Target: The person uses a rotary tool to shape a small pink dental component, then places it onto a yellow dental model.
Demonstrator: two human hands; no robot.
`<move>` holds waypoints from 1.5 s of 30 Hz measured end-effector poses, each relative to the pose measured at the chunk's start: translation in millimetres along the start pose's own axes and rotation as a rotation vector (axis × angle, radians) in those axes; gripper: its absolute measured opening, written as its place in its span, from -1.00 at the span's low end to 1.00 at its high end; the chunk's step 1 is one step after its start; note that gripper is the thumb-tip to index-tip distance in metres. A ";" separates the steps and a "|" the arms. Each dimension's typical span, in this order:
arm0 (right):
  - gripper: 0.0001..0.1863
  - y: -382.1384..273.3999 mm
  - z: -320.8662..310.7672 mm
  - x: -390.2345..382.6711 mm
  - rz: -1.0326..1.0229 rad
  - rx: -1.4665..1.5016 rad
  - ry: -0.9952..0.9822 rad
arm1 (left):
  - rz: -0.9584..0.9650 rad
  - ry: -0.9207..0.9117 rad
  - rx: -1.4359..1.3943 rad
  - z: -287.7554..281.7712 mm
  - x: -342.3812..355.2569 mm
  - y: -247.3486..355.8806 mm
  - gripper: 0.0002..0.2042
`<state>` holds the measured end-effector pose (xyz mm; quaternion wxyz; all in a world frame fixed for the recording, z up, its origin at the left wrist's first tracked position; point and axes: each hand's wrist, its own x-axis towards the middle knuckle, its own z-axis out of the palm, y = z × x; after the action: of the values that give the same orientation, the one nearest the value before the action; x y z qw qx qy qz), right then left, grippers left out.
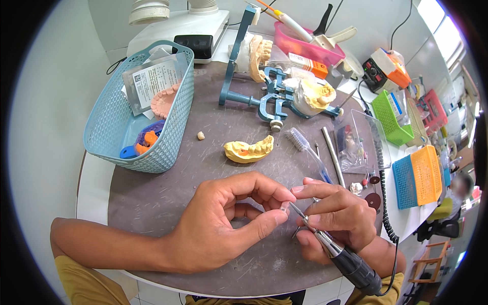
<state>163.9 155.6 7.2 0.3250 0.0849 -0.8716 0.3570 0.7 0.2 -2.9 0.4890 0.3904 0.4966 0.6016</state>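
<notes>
Between the thumb and index finger of my left hand (213, 223) is a small whitish dental piece (285, 205), mostly covered by the fingertips. My right hand (343, 213) grips a black and silver rotary handpiece (353, 265) like a pen. The handpiece's narrow tip points at the small piece; whether they touch I cannot tell. Beyond my hands lies a yellow dental model (249, 150) with an orange-red spot. Left of it sits a single tooth-coloured crown (201, 135).
A light-blue basket (173, 122) stands at the left. Behind the model is a blue articulator (277, 96) with plaster casts. To the right lie a toothbrush (309, 152), a metal rod (333, 157) and a clear box (356, 145). A coiled black cord (385, 203) runs along the right edge.
</notes>
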 end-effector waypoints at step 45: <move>-0.61 3.2 -2.6 -4.9 -0.007 0.024 -0.059 | 0.020 -0.011 0.045 -0.7 -0.5 -0.7 -0.82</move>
<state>167.8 159.2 3.7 0.2992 0.1022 -0.8761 0.3639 0.3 -0.4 -3.8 0.4766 0.4095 0.5036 0.5929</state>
